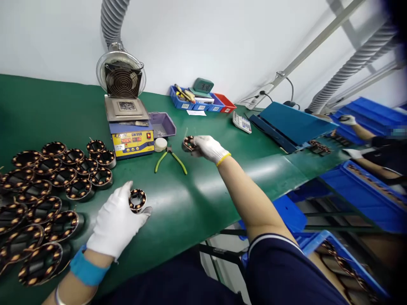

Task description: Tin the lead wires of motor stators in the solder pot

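My left hand [116, 222], in a white glove, is closed around a small copper-wound stator ring [137, 200] just above the green bench mat [197, 199]. My right hand [208, 148], also gloved, is stretched out to the far middle of the bench and grips a second stator ring [188, 144]. Green-handled cutters [171, 160] lie on the mat just left of my right hand, beside a small white pot [160, 144].
Several stator rings [47, 190] are laid out at the left. A blue and yellow solder pot [129, 131] with a fume fan [121, 80] stands behind them, next to a purple tray [162, 123]. Blue and red bins [200, 101], a calculator [242, 123] and blue crates [362, 190] lie right. Another person's gloved hands [348, 120] work at the far right.
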`<state>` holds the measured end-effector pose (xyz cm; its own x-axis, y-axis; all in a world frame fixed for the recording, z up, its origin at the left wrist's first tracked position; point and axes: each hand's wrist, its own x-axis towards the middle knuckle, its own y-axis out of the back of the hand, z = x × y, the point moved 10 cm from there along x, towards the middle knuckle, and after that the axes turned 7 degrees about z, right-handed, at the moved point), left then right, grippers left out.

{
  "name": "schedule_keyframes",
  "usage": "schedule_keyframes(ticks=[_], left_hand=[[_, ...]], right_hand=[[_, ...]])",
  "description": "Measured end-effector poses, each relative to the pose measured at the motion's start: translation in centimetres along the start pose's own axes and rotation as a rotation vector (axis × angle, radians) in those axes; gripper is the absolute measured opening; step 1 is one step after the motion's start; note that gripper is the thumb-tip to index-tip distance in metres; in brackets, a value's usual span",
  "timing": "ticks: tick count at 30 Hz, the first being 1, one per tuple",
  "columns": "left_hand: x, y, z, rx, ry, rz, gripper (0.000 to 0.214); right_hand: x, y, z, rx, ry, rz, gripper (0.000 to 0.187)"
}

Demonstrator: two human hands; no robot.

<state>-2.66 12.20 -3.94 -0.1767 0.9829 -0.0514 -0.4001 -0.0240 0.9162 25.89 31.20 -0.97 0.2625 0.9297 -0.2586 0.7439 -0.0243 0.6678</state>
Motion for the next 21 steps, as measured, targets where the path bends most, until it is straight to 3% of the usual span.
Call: schedule_keyframes(ticks=[3, 5, 7, 9, 10, 11, 12, 13, 14, 16, 17, 21], left_hand=[[0.5, -0.4, -0.3, -0.016, 0.033, -0.037, 0.06], [0.7, -0.7, -0.1, -0.044, 0.022, -0.047, 0.049], [0.7, -0.6, -0.3, -0.062, 0.04, -0.031, 0.047], [0.7, -0.4, -0.6, -0.048, 0.069, -0.019, 0.056], [0.7, -0.4, -0.7, -0.028, 0.066, -0.03, 0.066], [0.7, -0.5, -0.7, -0.006, 0.046, -0.062, 0.077], [0.6, -0.8, -0.6, 0.01, 0.008, -0.113, 0.087], [0.4, -1.3, -0.3, 0.015, -0.045, -0.173, 0.092], [0.2, -1.7, 0.0, 0.015, -0.103, -0.224, 0.09], [0.0, -2.0, 0.7, 0.007, -0.209, -0.252, 0.074], [0.0, -1.9, 1.0, -0.005, -0.245, -0.227, 0.065], [0.3, -0.5, 1.8, -0.225, -0.243, 0.021, 0.046]], right_hand=[[-0.4, 1.8, 6.2, -0.061, -0.113, 0.0, 0.016], [-0.5, 2.6, 8.3, -0.138, -0.141, 0.016, 0.018], [-1.3, 4.0, 7.8, -0.262, -0.037, 0.147, 0.025], [-4.0, 5.1, 4.9, -0.311, 0.182, 0.362, 0.037], [-6.1, 5.0, 3.3, -0.282, 0.295, 0.424, 0.041], [-8.3, 3.9, 1.8, -0.221, 0.397, 0.399, 0.042], [-10.2, 1.4, 0.9, -0.165, 0.455, 0.231, 0.04], [-12.2, -2.2, 0.5, -0.152, 0.464, -0.047, 0.04], [-14.5, -5.8, 0.6, -0.152, 0.444, -0.329, 0.043], [-18.4, -10.4, 0.9, -0.126, 0.394, -0.685, 0.052], [-19.3, -11.5, 0.7, -0.099, 0.396, -0.75, 0.056], [-18.4, -13.2, 0.1, 0.142, 0.35, -0.745, 0.061]])
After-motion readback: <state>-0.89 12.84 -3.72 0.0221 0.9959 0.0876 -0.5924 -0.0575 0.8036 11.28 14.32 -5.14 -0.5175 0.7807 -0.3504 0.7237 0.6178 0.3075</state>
